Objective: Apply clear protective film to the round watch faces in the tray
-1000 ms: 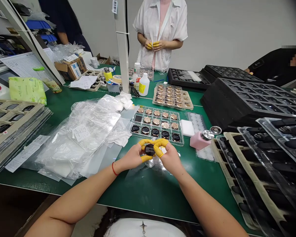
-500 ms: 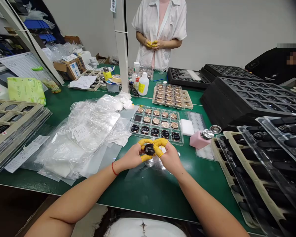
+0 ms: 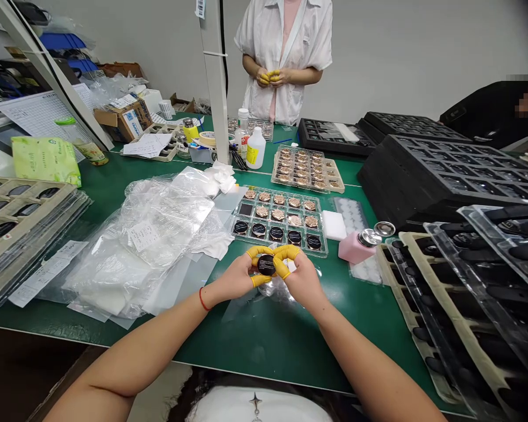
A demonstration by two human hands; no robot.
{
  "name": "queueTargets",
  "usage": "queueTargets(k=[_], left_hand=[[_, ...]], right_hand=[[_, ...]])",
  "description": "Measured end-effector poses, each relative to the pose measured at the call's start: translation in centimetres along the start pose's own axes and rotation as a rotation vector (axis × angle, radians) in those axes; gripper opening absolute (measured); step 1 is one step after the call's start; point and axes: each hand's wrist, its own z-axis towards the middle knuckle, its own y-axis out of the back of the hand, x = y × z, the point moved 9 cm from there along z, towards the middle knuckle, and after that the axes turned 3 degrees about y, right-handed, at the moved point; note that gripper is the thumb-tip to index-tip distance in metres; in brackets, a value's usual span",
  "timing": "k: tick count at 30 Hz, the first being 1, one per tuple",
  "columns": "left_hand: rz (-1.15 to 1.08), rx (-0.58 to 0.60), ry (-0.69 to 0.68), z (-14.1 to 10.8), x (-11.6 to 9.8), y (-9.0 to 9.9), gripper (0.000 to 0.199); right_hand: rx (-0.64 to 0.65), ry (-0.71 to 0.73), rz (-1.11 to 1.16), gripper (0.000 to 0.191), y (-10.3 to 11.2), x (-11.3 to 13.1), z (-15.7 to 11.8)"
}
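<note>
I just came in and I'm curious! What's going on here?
A person is pinching a round black disc between their left hand and right hand, wearing yellow finger cots, above a green workbench. Just beyond, a clear tray holds copper-coloured discs and black discs in rows. Across the bench, a person in a white coat stands with their hands together.

The left hand (image 3: 236,280) and right hand (image 3: 303,281) hide part of the round black disc (image 3: 266,265). The paper tag (image 3: 143,237) has writing too small to read. The top of the person in white (image 3: 281,64) is cut off.
</note>
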Motion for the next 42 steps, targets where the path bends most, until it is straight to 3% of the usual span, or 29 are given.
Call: queueTargets(k=[7, 12, 15, 17, 20, 24, 28, 30, 33, 37, 42], left_hand=[[-0.024, -0.033, 0.036, 0.0, 0.3, 0.2, 0.046], [-0.035, -0.007, 0.087, 0.0, 0.2, 0.0, 0.047], [-0.032, -0.011, 0.106, -0.1, 0.1, 0.0, 0.048], [-0.035, -0.004, 0.106, -0.1, 0.0, -0.1, 0.048], [-0.031, -0.009, 0.082, -0.1, 0.2, -0.1, 0.047], [-0.025, -0.025, 0.062, -0.1, 0.6, -0.1, 0.047], [-0.020, -0.025, 0.026, -0.1, 0.4, -0.3, 0.045], [-0.009, -0.010, -0.002, -0.2, 0.0, -0.4, 0.043], [0.018, 0.012, -0.017, -0.3, -0.4, -0.5, 0.040], [0.040, 0.015, -0.003, -0.3, -0.2, -0.4, 0.049], [0.069, -0.029, 0.007, -0.1, 0.2, -0.1, 0.047]], right_hand=[[0.020, 0.215, -0.332, 0.016, 2.0, 0.5, 0.5], [0.300, 0.029, -0.694, 0.026, 2.9, -5.9, 0.1], [0.277, 0.004, -0.723, 0.031, 3.1, -8.4, -0.6], [0.212, 0.021, -0.719, 0.023, 3.4, -9.0, -0.9], [0.144, 0.096, -0.651, 0.014, 3.7, -7.9, -1.0], [-0.103, 0.170, -0.384, 0.014, 5.3, -3.2, -1.6], [-0.052, 0.401, -0.330, 0.019, 2.3, 2.6, -2.9], [-0.040, 0.478, -0.397, 0.019, 0.6, 3.9, -3.2], [-0.088, 0.496, -0.478, 0.018, -0.3, 3.6, -2.2], [-0.084, 0.433, -0.498, 0.019, 0.2, 2.2, -0.2], [-0.050, 0.361, -0.325, 0.018, 1.8, 1.9, 0.3]])
